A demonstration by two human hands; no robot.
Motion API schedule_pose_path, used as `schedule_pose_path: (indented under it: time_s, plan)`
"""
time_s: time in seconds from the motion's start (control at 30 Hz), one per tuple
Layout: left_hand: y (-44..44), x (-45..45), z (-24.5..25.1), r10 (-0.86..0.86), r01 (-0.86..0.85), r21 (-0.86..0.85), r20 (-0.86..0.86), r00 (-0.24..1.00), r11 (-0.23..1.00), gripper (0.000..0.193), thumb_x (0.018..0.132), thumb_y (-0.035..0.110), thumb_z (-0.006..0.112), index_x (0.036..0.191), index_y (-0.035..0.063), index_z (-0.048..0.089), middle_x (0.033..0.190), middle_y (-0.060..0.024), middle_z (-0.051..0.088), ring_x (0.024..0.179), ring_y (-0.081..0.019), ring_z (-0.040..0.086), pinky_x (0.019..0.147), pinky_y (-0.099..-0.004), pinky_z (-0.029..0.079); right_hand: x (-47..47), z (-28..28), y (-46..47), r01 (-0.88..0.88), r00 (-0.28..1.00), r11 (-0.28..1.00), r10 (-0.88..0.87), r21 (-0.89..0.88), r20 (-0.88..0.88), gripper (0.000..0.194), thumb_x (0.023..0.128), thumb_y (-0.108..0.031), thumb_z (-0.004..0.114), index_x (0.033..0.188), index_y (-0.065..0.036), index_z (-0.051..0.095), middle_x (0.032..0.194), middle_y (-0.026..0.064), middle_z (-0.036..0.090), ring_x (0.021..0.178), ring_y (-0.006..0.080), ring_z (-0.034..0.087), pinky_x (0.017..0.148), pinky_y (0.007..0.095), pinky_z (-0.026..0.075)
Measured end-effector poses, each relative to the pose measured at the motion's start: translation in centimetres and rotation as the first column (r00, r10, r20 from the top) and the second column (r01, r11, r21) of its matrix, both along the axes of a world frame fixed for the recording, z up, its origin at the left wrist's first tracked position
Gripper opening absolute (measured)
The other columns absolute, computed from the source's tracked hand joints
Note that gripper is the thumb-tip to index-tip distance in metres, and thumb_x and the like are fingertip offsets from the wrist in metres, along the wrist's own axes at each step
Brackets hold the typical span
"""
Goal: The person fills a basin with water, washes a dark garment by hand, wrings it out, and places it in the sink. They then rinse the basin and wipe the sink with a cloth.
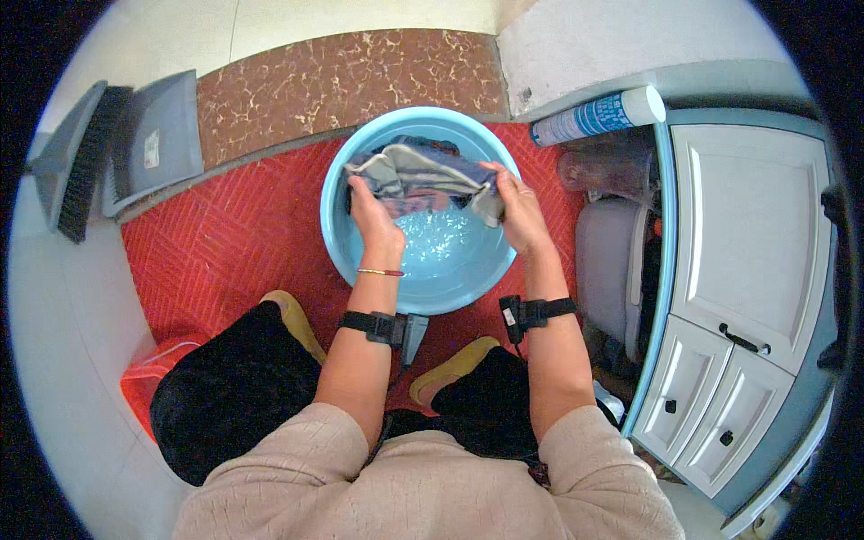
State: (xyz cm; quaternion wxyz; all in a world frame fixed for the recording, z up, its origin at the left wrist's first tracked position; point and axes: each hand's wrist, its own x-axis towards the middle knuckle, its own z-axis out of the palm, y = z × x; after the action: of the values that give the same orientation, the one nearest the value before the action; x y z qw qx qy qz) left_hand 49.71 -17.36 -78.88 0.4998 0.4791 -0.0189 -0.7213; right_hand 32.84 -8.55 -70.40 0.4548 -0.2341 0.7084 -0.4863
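Stretched between my two hands is a piece of grey and dark blue fabric (pixel 425 169) with pale edging, slightly blurred. It hangs over a round light-blue plastic basin (pixel 337 260). My left hand (pixel 374 219) grips the cloth's left end, thumb up. At the other end, my right hand (pixel 520 206) is closed around a bunched corner. Shallow water (pixel 439 246) glints in the front half of the basin. Darker, wet-looking cloth shows behind and below the held piece, and I cannot tell whether it is a separate item.
A red textured mat (pixel 229 229) lies under the basin. Behind it runs a brown marbled sill (pixel 351 81). At left stand a dustpan (pixel 162 135) and a broom head (pixel 91 162). A white-and-blue canister (pixel 597 116) and a white cabinet (pixel 749 223) are at right; an orange-red container (pixel 145 378) sits beside my leg.
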Motion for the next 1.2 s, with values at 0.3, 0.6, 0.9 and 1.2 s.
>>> schedule_pose_path:
  time_s: [0.3, 0.6, 0.9, 1.2]
  plan:
    - [-2.7, 3.9, 0.7, -0.287, 0.305, -0.113, 0.152, 0.946, 0.946, 0.05, 0.1, 0.043, 0.05, 0.121, -0.0022, 0.059, 0.116, -0.0117, 0.062, 0.102, -0.02, 0.06, 0.085, -0.0334, 0.049, -1.8, 6.9, -0.4, 0.186, 0.983, 0.978, -0.186, -0.099, 0.005, 0.044, 0.101, -0.045, 0.046, 0.109, -0.005, 0.062, 0.1, 0.0076, 0.067, 0.087, 0.0155, 0.063, 0.076, 0.0307, 0.052]
    - [-3.7, 4.5, 1.7, -0.561, 0.715, -0.06, 0.576, 0.595, 0.697, 0.041, 0.091, 0.035, 0.064, 0.093, -0.0059, 0.068, 0.087, -0.0068, 0.067, 0.078, -0.0111, 0.056, 0.069, -0.0304, 0.047, -0.1, -0.9, 1.3, -0.03, 0.976, 0.935, -0.049, 0.352, 0.212, 0.059, 0.095, -0.05, 0.056, 0.119, 0.004, 0.059, 0.109, 0.0156, 0.067, 0.098, 0.0241, 0.063, 0.086, 0.0388, 0.05]
    - [2.4, 2.8, -0.2, -0.453, 0.851, 0.422, 0.854, -0.257, 0.312, 0.046, 0.084, 0.033, 0.067, 0.12, 0.0067, 0.055, 0.125, -0.0214, 0.052, 0.115, -0.042, 0.053, 0.096, -0.0628, 0.035, 6.1, -8.1, 4.6, -0.385, 0.314, 0.437, 0.89, 0.813, -0.33, 0.079, 0.074, -0.021, 0.074, 0.145, -0.026, 0.038, 0.151, 0.0255, 0.019, 0.139, 0.0443, 0.024, 0.11, 0.0511, 0.034]
    - [6.9, 2.1, -5.1, -0.442, 0.752, 0.426, 0.874, -0.199, 0.503, 0.042, 0.083, 0.025, 0.067, 0.122, 0.014, 0.054, 0.121, -0.0189, 0.053, 0.112, -0.0436, 0.051, 0.094, -0.0508, 0.042, 8.3, -12.3, 2.2, -0.045, 0.648, 0.72, 0.548, 0.692, -0.529, 0.056, 0.078, -0.012, 0.068, 0.13, -0.023, 0.051, 0.141, 0.0164, 0.037, 0.121, 0.0434, 0.044, 0.093, 0.048, 0.049]
